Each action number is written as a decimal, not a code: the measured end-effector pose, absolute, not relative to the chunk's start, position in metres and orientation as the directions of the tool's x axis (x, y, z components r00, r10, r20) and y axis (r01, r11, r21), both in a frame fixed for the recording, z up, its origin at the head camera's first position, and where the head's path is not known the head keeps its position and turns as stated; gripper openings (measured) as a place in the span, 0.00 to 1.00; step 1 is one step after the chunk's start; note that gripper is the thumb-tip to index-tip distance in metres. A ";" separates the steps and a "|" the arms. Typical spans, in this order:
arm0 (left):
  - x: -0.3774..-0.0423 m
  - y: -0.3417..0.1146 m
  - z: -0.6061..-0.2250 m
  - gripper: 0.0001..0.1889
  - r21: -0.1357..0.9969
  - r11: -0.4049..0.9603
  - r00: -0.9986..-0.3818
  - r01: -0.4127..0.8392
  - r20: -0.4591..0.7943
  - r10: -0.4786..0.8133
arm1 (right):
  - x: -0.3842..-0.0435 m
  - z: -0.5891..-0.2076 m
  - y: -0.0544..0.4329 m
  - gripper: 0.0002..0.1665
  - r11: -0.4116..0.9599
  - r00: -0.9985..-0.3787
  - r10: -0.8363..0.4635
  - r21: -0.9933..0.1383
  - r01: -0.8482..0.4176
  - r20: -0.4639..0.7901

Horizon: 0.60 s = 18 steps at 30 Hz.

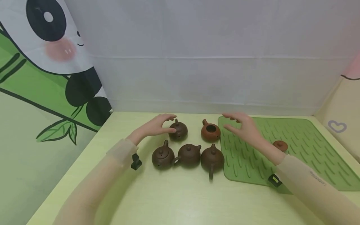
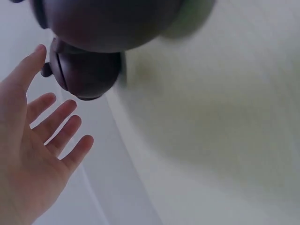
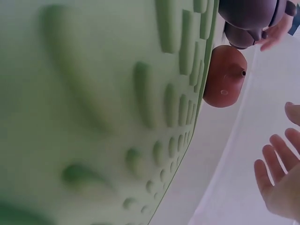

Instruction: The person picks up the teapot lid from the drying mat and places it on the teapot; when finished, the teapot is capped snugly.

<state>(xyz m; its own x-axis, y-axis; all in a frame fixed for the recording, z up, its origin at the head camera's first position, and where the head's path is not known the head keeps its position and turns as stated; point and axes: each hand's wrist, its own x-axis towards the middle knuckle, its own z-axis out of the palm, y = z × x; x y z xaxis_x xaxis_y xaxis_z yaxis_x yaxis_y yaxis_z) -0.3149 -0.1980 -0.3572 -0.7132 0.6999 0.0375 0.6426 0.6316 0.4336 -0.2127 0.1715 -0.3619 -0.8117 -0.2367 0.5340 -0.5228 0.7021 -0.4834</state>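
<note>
My left hand is held beside a dark brown lidded teapot at the back, its thumb overlapping the pot in the head view. In the left wrist view the fingers are spread and nothing is in the palm. A reddish teapot without a lid stands to the right of that pot. My right hand hovers right of it, over the mat's back left corner, thumb and fingers apart and holding nothing. The reddish lid lies on the green mat, behind my right forearm.
In front stand three more dark brown teapots: one on the left, one in the middle, one on the right close to the mat's edge. A white cloth wall borders the table at the back.
</note>
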 end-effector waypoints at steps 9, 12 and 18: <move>-0.305 -0.169 -0.331 0.37 0.261 0.638 -0.668 0.724 0.035 0.743 | -0.180 -0.366 0.183 0.38 0.746 -0.833 -0.278 -0.439 -0.501 0.479; -0.304 -0.157 -0.326 0.36 0.229 0.612 -0.634 0.757 0.030 0.773 | -0.165 -0.367 0.187 0.39 0.761 -0.839 -0.257 -0.434 -0.482 0.480; -0.303 -0.136 -0.319 0.36 0.204 0.550 -0.558 0.810 -0.018 0.829 | -0.132 -0.372 0.196 0.40 0.784 -0.860 -0.162 -0.466 -0.409 0.484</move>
<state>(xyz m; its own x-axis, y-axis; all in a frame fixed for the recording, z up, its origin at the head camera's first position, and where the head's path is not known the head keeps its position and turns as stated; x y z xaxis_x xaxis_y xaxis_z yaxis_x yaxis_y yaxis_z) -0.3030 -0.1364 -0.3195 -0.5583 0.8295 -0.0182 0.8101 0.5497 0.2038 -0.1318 0.1955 -0.3721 -0.8602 -0.1617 0.4836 -0.4094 0.7843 -0.4661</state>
